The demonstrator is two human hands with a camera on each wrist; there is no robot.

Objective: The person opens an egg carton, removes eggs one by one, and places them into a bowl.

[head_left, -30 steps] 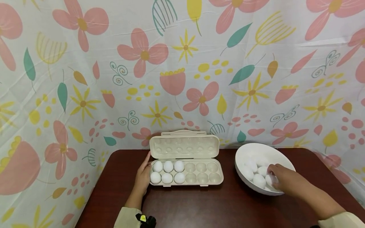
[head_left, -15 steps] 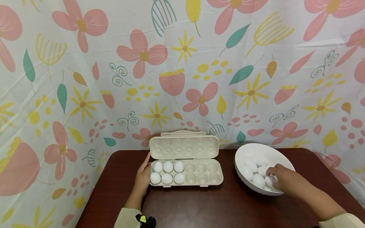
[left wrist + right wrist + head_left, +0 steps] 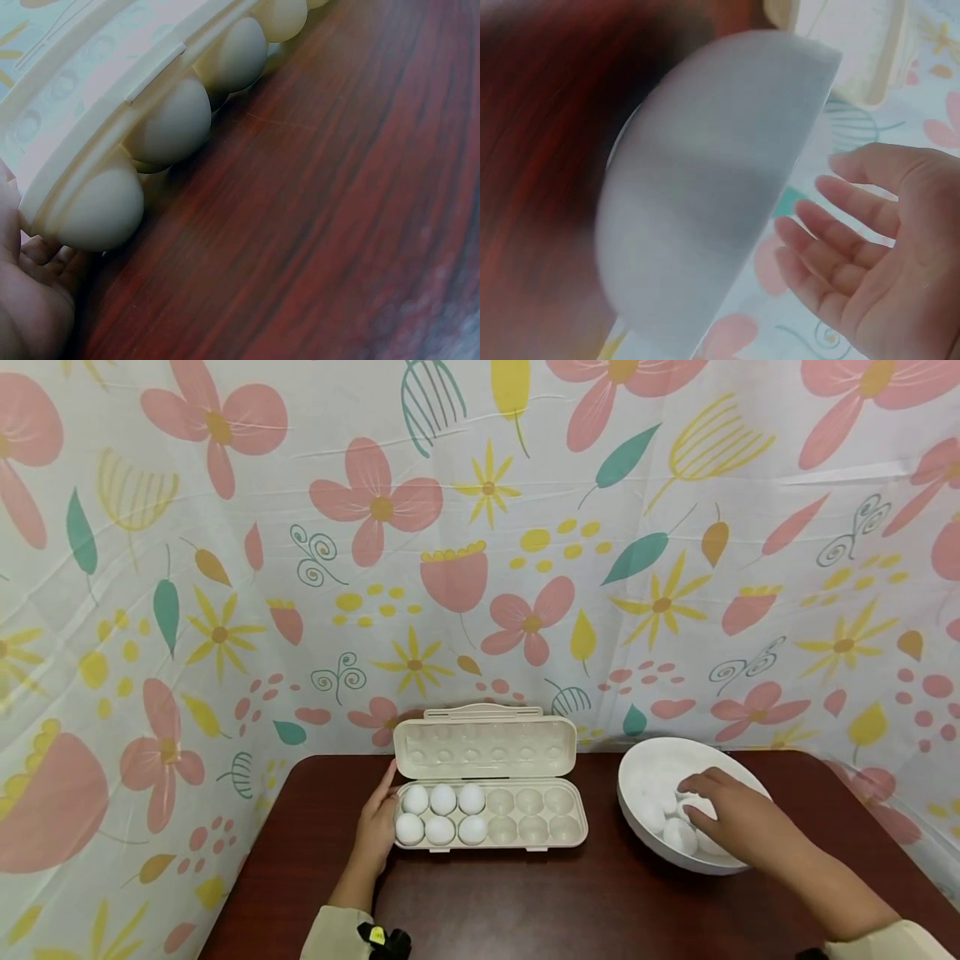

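Observation:
A cream egg carton (image 3: 534, 810) lies with its lid raised, and several white eggs (image 3: 442, 798) fill the left half of its cups; the right-half cups hold none. My left hand (image 3: 375, 831) grips the carton's left end. In the left wrist view its fingers (image 3: 52, 259) lie beneath the rim, beside the rounded cups. To the right, a white bowl (image 3: 637, 810) contains several more eggs (image 3: 680, 835). Over this bowl is my right hand (image 3: 738, 818), thumb and fingers apart near the eggs. The right wrist view shows its fingers (image 3: 832, 232) loosely bent, with nothing visible between them.
A dark reddish-brown table (image 3: 525, 902) carries the carton and bowl. Just behind its far edge hangs a white cloth with a floral print (image 3: 525, 527). The bowl's outer wall (image 3: 697, 180) rises high in the right wrist view.
My right hand has lifted off the egg at the bowl's near right and shifted left and away from me, its thumb and fingers spreading. The left hand and carton stay put.

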